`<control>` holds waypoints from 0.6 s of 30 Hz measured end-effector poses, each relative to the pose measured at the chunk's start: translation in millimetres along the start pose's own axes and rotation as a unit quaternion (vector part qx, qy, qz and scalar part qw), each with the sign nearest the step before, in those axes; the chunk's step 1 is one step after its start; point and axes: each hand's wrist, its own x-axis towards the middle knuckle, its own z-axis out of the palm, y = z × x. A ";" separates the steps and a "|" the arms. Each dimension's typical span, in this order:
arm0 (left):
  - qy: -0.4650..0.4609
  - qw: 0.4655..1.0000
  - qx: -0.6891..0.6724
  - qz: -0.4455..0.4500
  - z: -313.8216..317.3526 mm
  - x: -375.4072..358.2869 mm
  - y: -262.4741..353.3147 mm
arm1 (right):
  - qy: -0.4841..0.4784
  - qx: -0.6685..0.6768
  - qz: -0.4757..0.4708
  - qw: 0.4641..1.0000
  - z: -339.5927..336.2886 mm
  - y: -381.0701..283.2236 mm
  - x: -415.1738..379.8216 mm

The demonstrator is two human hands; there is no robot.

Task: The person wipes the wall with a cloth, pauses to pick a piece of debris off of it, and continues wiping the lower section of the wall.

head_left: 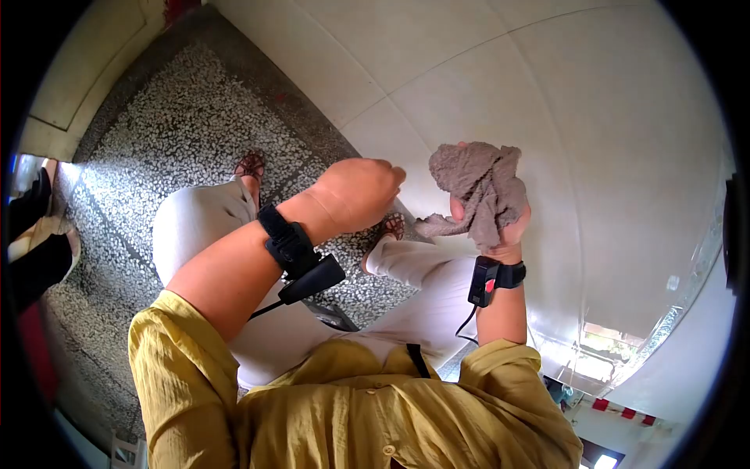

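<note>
Plainly, the brown cloth [486, 186] is with the right hand [514, 233], right of centre, in front of the pale tiled surface [617, 117]. It lies bunched over the palm, most of the right fingers are hidden behind it, and the parts that show seem bent around the folds; how tight the grip is, I cannot tell. One loose corner trails to the left, near the foot on that side. The left hand [355, 191] is near the cloth but apart from it, over the speckled floor [199, 102], its fingers curled into a loose fist; nothing shows in them, though the inside of the palm is out of sight. For good handling, I would judge it best to tuck that trailing corner into the bundle, spread the folds evenly across the palm, and keep the cable beside the right wrist device [483, 281] clear of the cloth.
</note>
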 end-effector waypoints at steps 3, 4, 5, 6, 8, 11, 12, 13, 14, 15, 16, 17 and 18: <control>0.124 0.983 -0.138 0.016 -5.4 -5.7 10.8 | 0.125 -0.025 0.032 0.991 20.2 5.3 -8.1; 0.113 0.975 -0.193 0.006 -7.2 -8.8 15.4 | 0.146 -0.053 0.062 0.986 10.8 13.4 -7.5; 0.074 0.964 -0.253 -0.020 -4.5 -11.6 17.3 | 0.166 -0.081 0.091 0.979 -0.3 22.1 -6.8; 0.071 0.960 -0.272 -0.018 -1.2 -14.5 19.8 | 0.089 -0.112 0.110 0.984 -13.7 30.4 -0.6; 0.052 0.949 -0.312 -0.015 15.6 -17.4 17.9 | 0.079 -0.134 0.131 0.979 10.0 38.5 -1.7; 0.070 0.945 -0.309 -0.078 33.7 -20.1 14.1 | 0.049 -0.062 0.161 0.984 19.5 45.2 -3.6; 0.063 0.924 -0.365 -0.098 34.3 -18.9 12.5 | 0.041 -0.043 0.167 0.984 19.1 45.8 -5.0; 0.055 0.899 -0.417 -0.117 34.2 -16.5 10.6 | 0.033 -0.025 0.172 0.984 18.3 46.4 -8.4; 0.047 0.871 -0.469 -0.137 33.1 -13.2 6.4 | 0.033 -0.031 0.171 0.984 17.6 45.2 -11.0; 0.040 0.848 -0.503 -0.160 34.7 -9.4 -0.1 | 0.033 -0.037 0.171 0.984 16.1 42.1 -14.6; 0.032 0.823 -0.537 -0.183 36.8 -5.7 -5.7 | 0.033 -0.043 0.170 0.984 14.0 38.2 -19.3; 0.023 0.795 -0.570 -0.205 40.7 -4.0 -9.9 | 0.034 -0.075 0.167 0.983 11.2 34.0 -24.3; 0.020 0.778 -0.582 -0.234 37.7 -5.4 -8.4 | 0.036 -0.106 0.163 0.980 8.2 28.9 -30.3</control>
